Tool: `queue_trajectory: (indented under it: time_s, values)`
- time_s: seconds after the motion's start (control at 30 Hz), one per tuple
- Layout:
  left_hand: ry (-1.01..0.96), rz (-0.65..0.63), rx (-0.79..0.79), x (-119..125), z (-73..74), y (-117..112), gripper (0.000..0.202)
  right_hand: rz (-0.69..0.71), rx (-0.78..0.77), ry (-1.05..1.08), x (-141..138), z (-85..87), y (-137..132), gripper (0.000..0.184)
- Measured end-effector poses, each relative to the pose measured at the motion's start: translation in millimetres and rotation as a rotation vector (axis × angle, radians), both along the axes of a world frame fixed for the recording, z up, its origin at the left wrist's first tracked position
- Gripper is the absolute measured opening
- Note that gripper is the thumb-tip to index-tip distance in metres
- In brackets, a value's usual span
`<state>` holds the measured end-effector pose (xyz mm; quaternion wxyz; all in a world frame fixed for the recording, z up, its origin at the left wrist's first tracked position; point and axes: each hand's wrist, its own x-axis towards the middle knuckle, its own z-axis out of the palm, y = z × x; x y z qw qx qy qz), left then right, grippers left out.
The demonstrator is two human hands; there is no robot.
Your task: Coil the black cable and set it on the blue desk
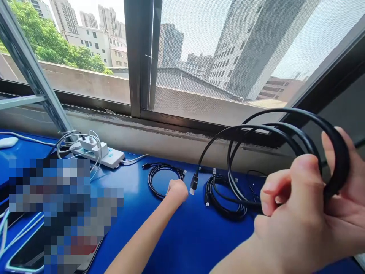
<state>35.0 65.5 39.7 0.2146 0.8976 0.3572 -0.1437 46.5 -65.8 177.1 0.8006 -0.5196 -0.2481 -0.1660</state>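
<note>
In the lower right of the frame, the wearer's left hand is closed, thumb and fingers pinching a looped black cable; beside it at the right edge, the right hand has the cable's thick bundle across its palm, how tightly gripped I cannot tell. The loops arch toward the middle, where one plug dangles. At lower left lies a dark-screened device, near blurred-out items. Farther in, another person's hand, fist-like, covers the edge of a small coiled cable; whether it grips it is unclear. Right of centre, a second coil rests on the blue table. Behind, at middle left, is a white power strip; beyond stands the dark window frame.
</note>
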Motion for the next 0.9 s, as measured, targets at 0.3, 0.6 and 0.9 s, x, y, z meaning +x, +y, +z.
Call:
queue_trajectory:
  time_s: [0.3, 0.6, 0.9]
  values:
    - [0.003, 0.066, -0.052, -22.6, 30.1, 17.5, 0.037, 0.051, 0.004, 0.064, 7.8, -0.7, -4.2, 0.035]
    - [-1.049, 0.208, 0.091, -91.9, 105.6, 14.1, 0.04, 0.366, -0.017, 0.042, 8.3, -1.8, -5.7, 0.047]
    - [-1.275, -0.184, -0.199, -100.2, 129.2, -53.5, 0.048, 0.606, -0.223, -0.13, 4.0, -12.6, -2.5, 0.053]
